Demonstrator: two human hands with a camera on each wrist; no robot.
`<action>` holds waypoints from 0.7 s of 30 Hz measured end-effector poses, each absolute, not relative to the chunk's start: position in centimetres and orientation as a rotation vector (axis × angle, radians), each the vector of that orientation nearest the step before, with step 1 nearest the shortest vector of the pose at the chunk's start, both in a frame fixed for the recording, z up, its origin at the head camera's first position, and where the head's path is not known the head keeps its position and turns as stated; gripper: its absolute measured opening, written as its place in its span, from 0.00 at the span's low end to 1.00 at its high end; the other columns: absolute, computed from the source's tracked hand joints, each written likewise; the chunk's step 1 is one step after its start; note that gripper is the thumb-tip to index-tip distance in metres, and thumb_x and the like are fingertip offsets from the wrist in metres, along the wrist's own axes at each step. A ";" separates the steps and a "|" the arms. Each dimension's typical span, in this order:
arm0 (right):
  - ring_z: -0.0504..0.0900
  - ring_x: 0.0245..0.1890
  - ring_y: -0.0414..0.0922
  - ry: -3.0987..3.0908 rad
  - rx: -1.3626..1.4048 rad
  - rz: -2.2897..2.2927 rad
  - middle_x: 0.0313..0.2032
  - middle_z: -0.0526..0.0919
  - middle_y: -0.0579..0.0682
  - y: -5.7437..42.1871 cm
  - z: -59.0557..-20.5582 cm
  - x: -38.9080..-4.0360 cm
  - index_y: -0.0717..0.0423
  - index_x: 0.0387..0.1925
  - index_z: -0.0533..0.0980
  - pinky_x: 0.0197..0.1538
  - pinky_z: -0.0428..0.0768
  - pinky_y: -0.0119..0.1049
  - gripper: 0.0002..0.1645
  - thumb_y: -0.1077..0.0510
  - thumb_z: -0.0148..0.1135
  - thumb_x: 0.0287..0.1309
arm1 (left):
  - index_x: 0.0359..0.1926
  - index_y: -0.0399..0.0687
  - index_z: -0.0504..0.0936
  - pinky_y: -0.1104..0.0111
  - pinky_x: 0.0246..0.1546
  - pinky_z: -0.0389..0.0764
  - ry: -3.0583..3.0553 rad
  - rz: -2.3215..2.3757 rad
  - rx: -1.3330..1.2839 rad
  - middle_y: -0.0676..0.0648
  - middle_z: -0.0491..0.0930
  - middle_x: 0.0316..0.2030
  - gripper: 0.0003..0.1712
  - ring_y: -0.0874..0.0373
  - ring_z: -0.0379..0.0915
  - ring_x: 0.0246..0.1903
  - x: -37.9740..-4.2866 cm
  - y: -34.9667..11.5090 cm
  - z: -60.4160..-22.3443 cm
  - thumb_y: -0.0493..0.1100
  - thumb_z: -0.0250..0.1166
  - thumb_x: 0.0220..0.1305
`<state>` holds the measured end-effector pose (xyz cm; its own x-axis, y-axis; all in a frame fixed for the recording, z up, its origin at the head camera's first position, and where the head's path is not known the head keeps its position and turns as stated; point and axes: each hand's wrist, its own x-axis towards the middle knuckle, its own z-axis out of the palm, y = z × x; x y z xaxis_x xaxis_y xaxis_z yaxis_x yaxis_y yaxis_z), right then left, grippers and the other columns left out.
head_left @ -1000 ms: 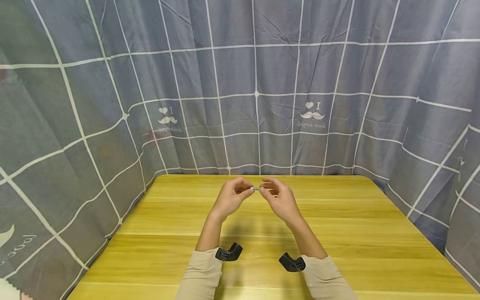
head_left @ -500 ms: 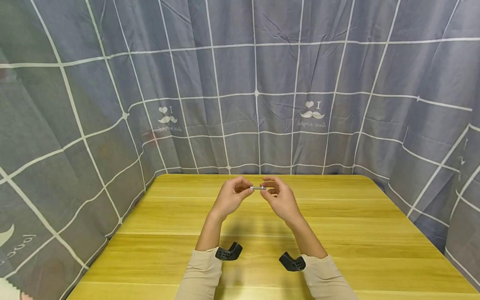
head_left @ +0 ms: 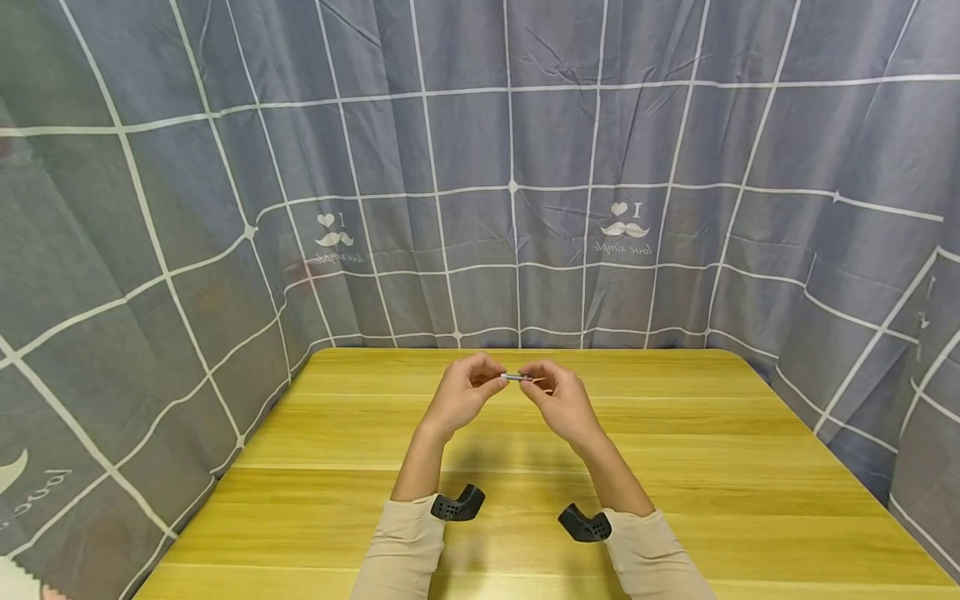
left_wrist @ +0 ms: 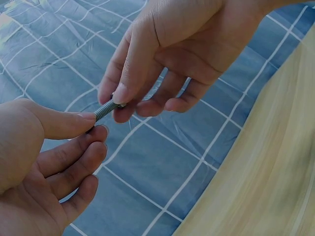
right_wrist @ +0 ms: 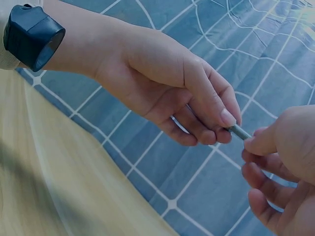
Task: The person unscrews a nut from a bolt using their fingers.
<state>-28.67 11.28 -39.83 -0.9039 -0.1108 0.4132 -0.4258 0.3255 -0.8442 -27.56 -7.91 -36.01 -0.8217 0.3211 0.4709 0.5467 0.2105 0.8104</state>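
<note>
left hand [head_left: 460, 395] and right hand [head_left: 560, 400] pinch one small threaded rod [left_wrist: 105, 111]

the left hand is nearly closed at its tips, thumb and forefinger pressed on one end of the rod; its other fingers bend loosely below, spaced a little apart. the right hand has a like pinch on the opposite end, thumb against forefinger, the remaining fingers curved and hanging free. the rod is grey, with its thread showing in the gap between the two sets of fingertips; both its ends are hidden by them. a small dark edge shows at the right thumb, too small to make out.

the rod lies roughly level in the head view, held up in front of the person, the hands near but apart. behind the hands, each wrist carries a black device [head_left: 458, 503], just at the cuff of a beige sleeve [head_left: 400, 546]. below spreads a yellow wood-grained table [head_left: 315, 492]. round it hangs a grey-blue curtain [head_left: 476, 137] with white grid lines, hearts, moustaches and mirrored lettering.
</note>
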 end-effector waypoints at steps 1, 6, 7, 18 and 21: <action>0.83 0.49 0.51 -2.307 0.490 1.605 0.49 0.84 0.52 11.3 -39.8 -28.7 0.60 0.52 0.82 0.52 0.80 0.51 0.10 0.64 0.64 0.71 | 0.46 0.27 0.83 0.55 0.44 0.80 -2.281 -1.663 -0.828 0.30 0.85 0.43 0.06 0.38 0.81 0.42 -27.6 -7.9 -36.0 0.28 0.64 0.70; 0.83 0.50 0.53 -2.294 0.499 1.640 0.52 0.83 0.53 11.3 -39.8 -28.7 0.57 0.57 0.80 0.52 0.81 0.51 0.15 0.62 0.64 0.72 | 0.46 0.28 0.83 0.57 0.43 0.79 -2.287 -1.669 -0.815 0.31 0.85 0.44 0.06 0.39 0.81 0.41 -27.6 -7.9 -36.0 0.28 0.65 0.70; 0.82 0.49 0.53 -2.298 0.488 1.645 0.52 0.84 0.53 11.3 -39.8 -28.6 0.56 0.58 0.80 0.51 0.81 0.51 0.15 0.60 0.64 0.72 | 0.46 0.28 0.83 0.57 0.43 0.79 -2.287 -1.668 -0.817 0.30 0.85 0.43 0.06 0.39 0.81 0.41 -27.6 -7.9 -36.0 0.28 0.65 0.70; 0.83 0.44 0.50 -2.295 0.445 1.651 0.45 0.86 0.51 11.2 -39.8 -28.6 0.58 0.51 0.82 0.48 0.82 0.47 0.10 0.59 0.62 0.74 | 0.45 0.26 0.82 0.57 0.43 0.79 -2.267 -1.668 -0.841 0.28 0.84 0.42 0.06 0.37 0.81 0.41 -27.6 -8.0 -36.0 0.27 0.64 0.70; 0.83 0.45 0.50 -2.289 0.463 1.650 0.49 0.84 0.52 11.2 -39.8 -28.6 0.58 0.53 0.81 0.47 0.82 0.47 0.11 0.61 0.64 0.72 | 0.45 0.26 0.82 0.58 0.43 0.79 -2.267 -1.672 -0.841 0.28 0.84 0.42 0.06 0.38 0.81 0.41 -27.7 -8.0 -36.0 0.27 0.64 0.70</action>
